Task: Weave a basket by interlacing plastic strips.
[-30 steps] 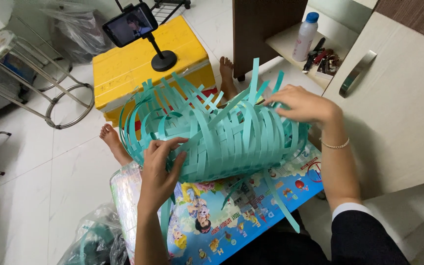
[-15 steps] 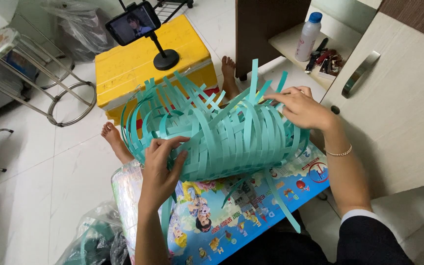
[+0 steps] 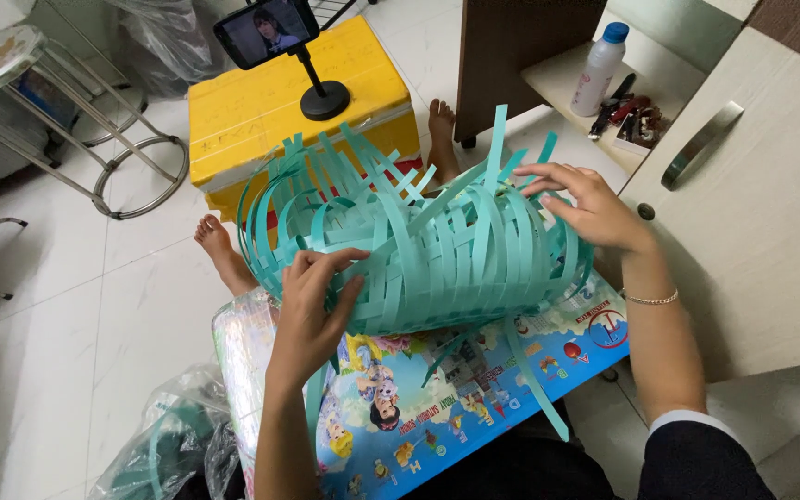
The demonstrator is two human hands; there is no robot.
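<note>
Teal woven basket of flat plastic strips, half made, resting on a colourful printed board across the lap, loose strip ends fanning up and outward all around its rim. Left hand pressed flat against the near-left side of the weave, fingers spread and extended over the strips rather than clenched, thumb on the lower band. Right hand at the far-right upper edge, fingertips lightly pinching upright strip ends, palm against the outer wall. Basket thus between the two hands, touching both. A thin bracelet on the right wrist. Beyond the basket, a yellow box on the tiled floor bearing a phone on a black stand. Bare feet beside the box. White bottle on a shelf at upper right, metal stool at left.
</note>
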